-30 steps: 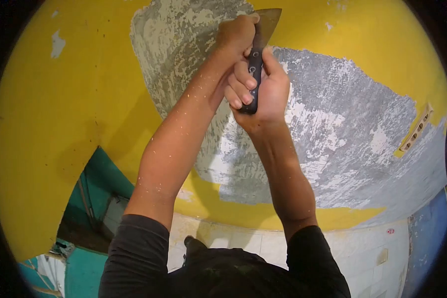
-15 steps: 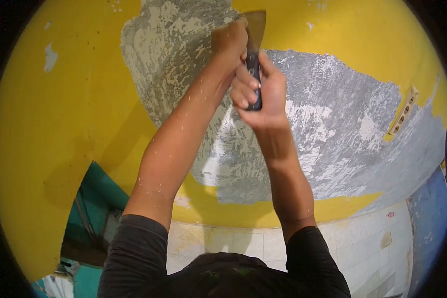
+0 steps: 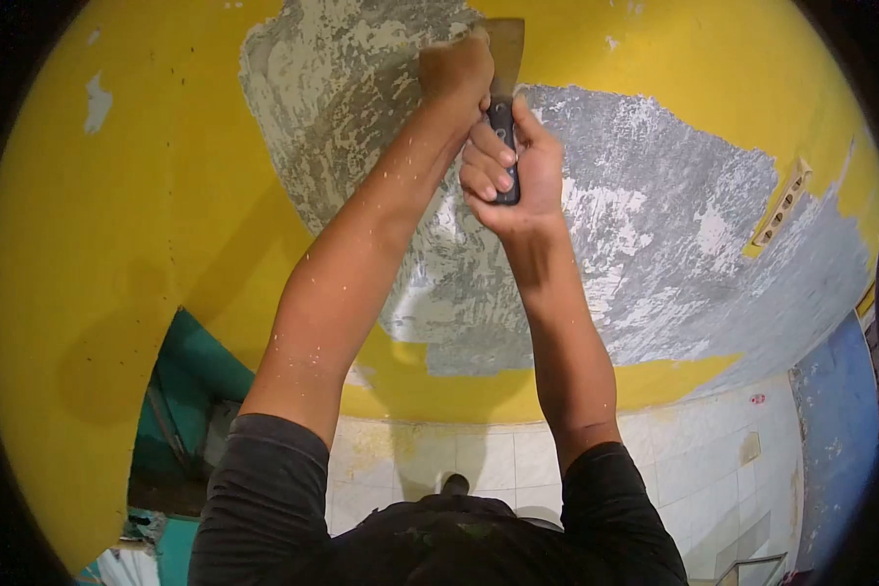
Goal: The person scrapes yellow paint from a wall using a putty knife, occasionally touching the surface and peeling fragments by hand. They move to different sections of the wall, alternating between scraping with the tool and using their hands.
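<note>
A wide-bladed scraper (image 3: pixel 507 54) with a black riveted handle is up against the wall, its blade pointing upward at the edge of the yellow paint. My right hand (image 3: pixel 535 176) is wrapped around the handle, thumb along its side. Higher up, my left hand (image 3: pixel 456 70) is closed at the left side of the blade; its fingertips are partly hidden. Behind both hands, the wall has a large scraped patch (image 3: pixel 645 186), grey with white remnants, bordered by yellow paint (image 3: pixel 674 59). Small pale flecks cling to my left forearm.
A multi-socket power strip (image 3: pixel 783 203) is fixed on the wall at the right. Lower left there is a green-sided opening (image 3: pixel 200 361). White floor tiles (image 3: pixel 693 449) lie below, with a blue surface (image 3: pixel 840 420) at the right.
The view has shifted slightly, so the wall patch and floor sit higher in the picture. Both hands keep their hold on the scraper. A dark foot tip now shows at the bottom.
</note>
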Motion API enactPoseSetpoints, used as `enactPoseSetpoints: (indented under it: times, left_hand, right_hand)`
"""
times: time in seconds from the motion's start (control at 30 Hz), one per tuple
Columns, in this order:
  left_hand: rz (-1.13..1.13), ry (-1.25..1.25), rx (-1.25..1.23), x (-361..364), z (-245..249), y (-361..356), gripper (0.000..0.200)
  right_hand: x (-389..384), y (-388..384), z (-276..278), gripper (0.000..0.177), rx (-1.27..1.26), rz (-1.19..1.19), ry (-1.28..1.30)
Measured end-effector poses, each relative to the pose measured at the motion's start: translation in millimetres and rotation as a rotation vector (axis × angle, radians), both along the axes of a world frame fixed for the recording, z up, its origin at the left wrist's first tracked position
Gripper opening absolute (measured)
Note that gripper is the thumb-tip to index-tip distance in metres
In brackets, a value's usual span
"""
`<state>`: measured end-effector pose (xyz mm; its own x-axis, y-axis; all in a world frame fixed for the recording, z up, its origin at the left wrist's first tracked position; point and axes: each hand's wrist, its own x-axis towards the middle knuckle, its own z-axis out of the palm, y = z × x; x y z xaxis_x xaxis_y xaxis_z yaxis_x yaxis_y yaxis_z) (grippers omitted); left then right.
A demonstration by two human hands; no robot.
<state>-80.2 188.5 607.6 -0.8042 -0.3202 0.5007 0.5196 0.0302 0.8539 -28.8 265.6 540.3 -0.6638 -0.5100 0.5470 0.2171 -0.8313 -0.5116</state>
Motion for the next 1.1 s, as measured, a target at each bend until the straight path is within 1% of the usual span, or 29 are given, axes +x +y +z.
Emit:
enactPoseSetpoints:
  times: [0.07, 0.13, 0.17, 0.2, 0.27, 0.33, 0.37, 0.4, 0.47, 0.5, 0.57, 0.6, 0.67, 0.7, 0.8, 0.83, 0.9, 0.93, 0.97, 1.0, 1.07, 1.1]
  left_hand:
    - [0.116, -0.004, 0.003, -2, -2, 3, 0.041]
    - [0.123, 0.039, -0.015, -6, 18, 4, 0.042]
    - [0.127, 0.073, -0.027, -8, 26, 5, 0.043]
    - [0.130, 0.080, -0.028, -7, 30, 4, 0.043]
    - [0.094, 0.003, -0.036, -4, 33, 0, 0.044]
    - [0.130, -0.007, -0.049, 2, 9, 0, 0.044]
    - [0.159, -0.012, -0.059, 2, 4, 1, 0.044]
    - [0.160, -0.006, -0.065, 3, 10, 3, 0.044]
    - [0.186, -0.020, -0.069, 4, 26, 5, 0.042]
    - [0.126, 0.066, -0.096, 3, 33, 3, 0.041]
    - [0.137, 0.039, -0.096, 5, 37, 1, 0.041]
    - [0.145, 0.013, -0.097, 6, 36, 0, 0.042]
    - [0.157, -0.014, -0.058, 12, 13, 3, 0.041]
    - [0.162, -0.026, -0.023, 12, 8, 4, 0.041]
    - [0.110, 0.058, -0.089, -1, 20, -5, 0.040]
    - [0.110, 0.062, -0.089, -1, 23, -5, 0.040]
    - [0.095, -0.025, 0.025, -1, 26, -5, 0.039]
    - [0.097, -0.027, 0.025, 1, 19, -5, 0.039]
    - [0.116, -0.019, 0.032, 2, 9, -3, 0.039]
    - [0.131, -0.007, 0.040, 5, 7, -1, 0.038]
    - [0.144, -0.043, -0.004, 5, 18, -2, 0.038]
    - [0.165, -0.080, -0.046, 6, 24, -3, 0.038]
  right_hand:
    - [-3, 3, 2, 0.028, -0.004, 0.031, 0.006]
    - [-6, 7, 17, 0.028, 0.080, -0.100, 0.013]
    - [-16, 10, 26, 0.028, 0.045, 0.009, 0.079]
    - [-13, 9, 30, 0.028, 0.043, 0.012, 0.085]
    - [-3, 3, 31, 0.029, 0.004, -0.027, -0.001]
    - [-1, 3, 11, 0.028, 0.027, -0.020, -0.010]
    - [-4, 3, 3, 0.029, 0.006, 0.016, 0.004]
    - [-3, 3, 3, 0.029, -0.013, 0.051, 0.011]
    - [-7, 5, 19, 0.030, -0.010, 0.036, 0.015]
    - [-7, 5, 32, 0.031, -0.017, 0.042, -0.010]
    - [-6, 4, 41, 0.031, -0.030, 0.069, -0.049]
    - [-3, 2, 36, 0.031, -0.026, 0.075, -0.053]
    - [4, -1, 14, 0.030, 0.015, -0.058, -0.087]
    - [4, -3, 8, 0.031, -0.006, 0.010, -0.084]
    - [-2, -1, 21, 0.032, -0.004, -0.013, -0.026]
    - [-4, 0, 28, 0.032, -0.020, 0.062, -0.014]
    - [-1, -5, 24, 0.032, -0.010, 0.025, -0.047]
    - [1, -6, 19, 0.032, -0.002, -0.015, -0.081]
    - [-3, -6, 8, 0.031, -0.021, 0.007, -0.057]
    - [-4, -5, 11, 0.031, -0.023, 0.002, -0.048]
    - [-3, -4, 12, 0.031, 0.007, -0.030, -0.064]
    - [-5, -5, 19, 0.031, -0.024, 0.025, -0.003]
